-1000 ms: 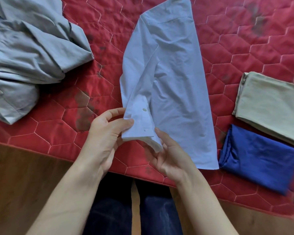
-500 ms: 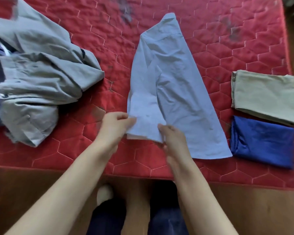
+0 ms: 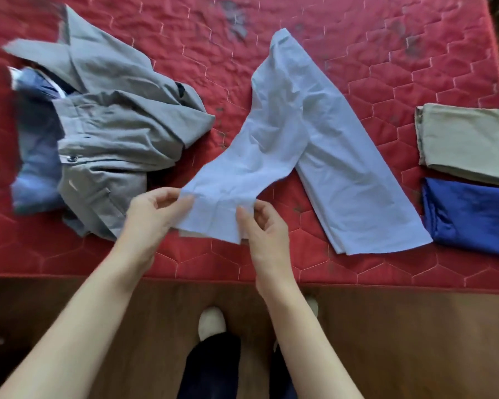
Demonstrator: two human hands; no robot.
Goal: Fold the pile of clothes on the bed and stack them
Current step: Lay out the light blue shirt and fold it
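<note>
1. Step: we're mid-fold on the light blue shirt (image 3: 297,133), working the sleeve (image 3: 236,180). Body lies folded lengthwise in the middle of the bed (image 3: 357,67), its hem close to the near edge; the sleeve runs diagonally off it toward the near edge, cuff end lifted.
2. Left hand (image 3: 153,214): thumb and forefinger pinch the cuff's left corner, other fingers loosely curled, not on cloth as far as we can tell.
3. Right hand (image 3: 264,226): thumb and fingers curled, pinching the cuff's right edge.
4. Next move, our read: carry the cuff across and lay the sleeve flat along the body, both corners kept taut so it doesn't bunch. Then fold the body crosswise.
5. Remaining: grey clothes pile (image 3: 110,133) sits unfolded at the left side of the bed, something blue under it.
6. Done so far: folded beige piece (image 3: 467,139) and folded dark blue piece (image 3: 470,214) by the right edge, touching side by side, not stacked yet.
</note>
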